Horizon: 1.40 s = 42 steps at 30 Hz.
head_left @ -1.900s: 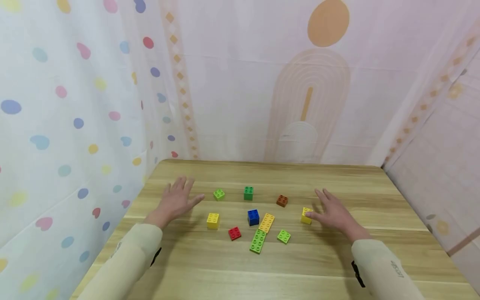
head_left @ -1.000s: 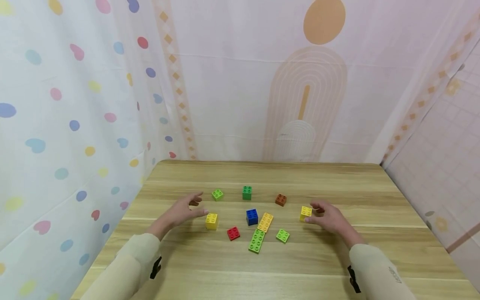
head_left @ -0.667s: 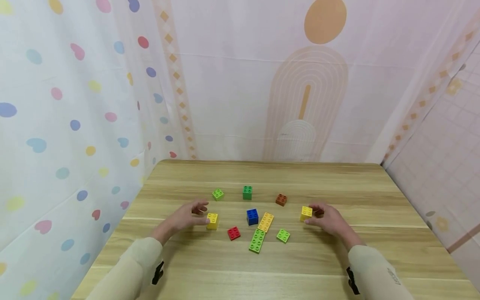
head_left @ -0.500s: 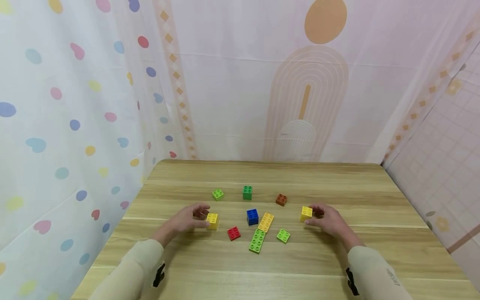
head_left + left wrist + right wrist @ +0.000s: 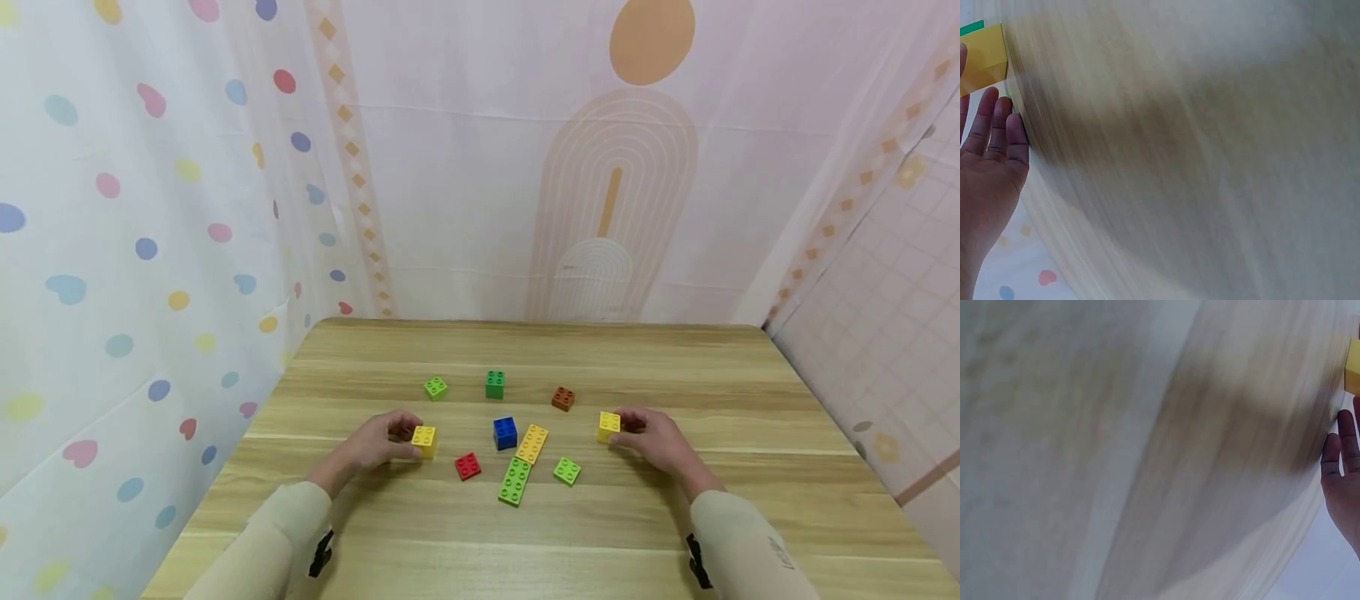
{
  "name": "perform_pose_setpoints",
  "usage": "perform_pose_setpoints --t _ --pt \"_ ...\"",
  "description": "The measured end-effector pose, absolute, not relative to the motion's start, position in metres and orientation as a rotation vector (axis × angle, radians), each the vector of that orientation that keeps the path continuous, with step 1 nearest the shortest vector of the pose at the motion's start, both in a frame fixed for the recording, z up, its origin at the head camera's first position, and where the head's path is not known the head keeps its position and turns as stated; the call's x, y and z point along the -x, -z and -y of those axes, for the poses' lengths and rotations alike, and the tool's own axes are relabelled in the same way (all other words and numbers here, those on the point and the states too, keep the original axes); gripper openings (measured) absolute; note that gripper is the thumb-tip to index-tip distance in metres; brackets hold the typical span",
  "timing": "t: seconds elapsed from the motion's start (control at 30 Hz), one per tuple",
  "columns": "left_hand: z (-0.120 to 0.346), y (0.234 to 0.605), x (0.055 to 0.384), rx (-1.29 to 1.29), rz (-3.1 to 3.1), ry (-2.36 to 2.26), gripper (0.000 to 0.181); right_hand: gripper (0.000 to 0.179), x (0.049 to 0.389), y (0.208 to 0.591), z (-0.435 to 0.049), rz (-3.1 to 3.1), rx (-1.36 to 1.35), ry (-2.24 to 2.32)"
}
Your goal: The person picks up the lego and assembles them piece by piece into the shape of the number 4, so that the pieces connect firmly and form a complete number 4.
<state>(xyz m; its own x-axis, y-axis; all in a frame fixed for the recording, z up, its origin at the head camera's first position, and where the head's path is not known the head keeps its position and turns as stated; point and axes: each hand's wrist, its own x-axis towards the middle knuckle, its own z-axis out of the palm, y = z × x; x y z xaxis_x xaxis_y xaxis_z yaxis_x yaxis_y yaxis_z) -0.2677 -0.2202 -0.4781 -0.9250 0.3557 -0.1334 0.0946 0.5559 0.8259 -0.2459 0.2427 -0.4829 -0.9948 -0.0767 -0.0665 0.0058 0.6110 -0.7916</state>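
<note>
In the head view my left hand (image 5: 378,442) pinches a yellow toy building brick (image 5: 424,442) at the left of the group, thumb at its near side and fingers behind. My right hand (image 5: 656,437) holds a second yellow brick (image 5: 609,426) at the right between thumb and fingers. Both bricks stand upright, studs up, at table level. The left wrist view catches one yellow brick (image 5: 985,57) at its left edge, above the fingertips. The right wrist view shows only a sliver of the other yellow brick (image 5: 1353,369).
Between the hands lie a blue brick (image 5: 506,432), a red one (image 5: 468,467), a green one (image 5: 495,384), a brown one (image 5: 563,398), two small lime bricks (image 5: 436,388), and long orange (image 5: 532,444) and lime (image 5: 514,482) bricks end to end. A curtain hangs behind the wooden table (image 5: 420,533).
From hovering with spread fingers, my left hand has come down and in to the left yellow brick. My right hand has closed on the right one, which has shifted slightly left.
</note>
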Motion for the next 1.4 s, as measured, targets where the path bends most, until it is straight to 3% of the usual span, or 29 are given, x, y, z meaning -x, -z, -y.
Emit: perform_pose_setpoints --t 0.9,1.4 --pt "0.201 0.463 0.279 -0.262 -2.610 -1.420 0.028 0.044 0.261 0.484 -0.205 -2.668 0.075 1.350" --pt "0.135 0.434 0.301 -0.357 -2.541 -1.570 0.033 0.043 0.265 0.485 -0.197 -2.657 0.097 1.346"
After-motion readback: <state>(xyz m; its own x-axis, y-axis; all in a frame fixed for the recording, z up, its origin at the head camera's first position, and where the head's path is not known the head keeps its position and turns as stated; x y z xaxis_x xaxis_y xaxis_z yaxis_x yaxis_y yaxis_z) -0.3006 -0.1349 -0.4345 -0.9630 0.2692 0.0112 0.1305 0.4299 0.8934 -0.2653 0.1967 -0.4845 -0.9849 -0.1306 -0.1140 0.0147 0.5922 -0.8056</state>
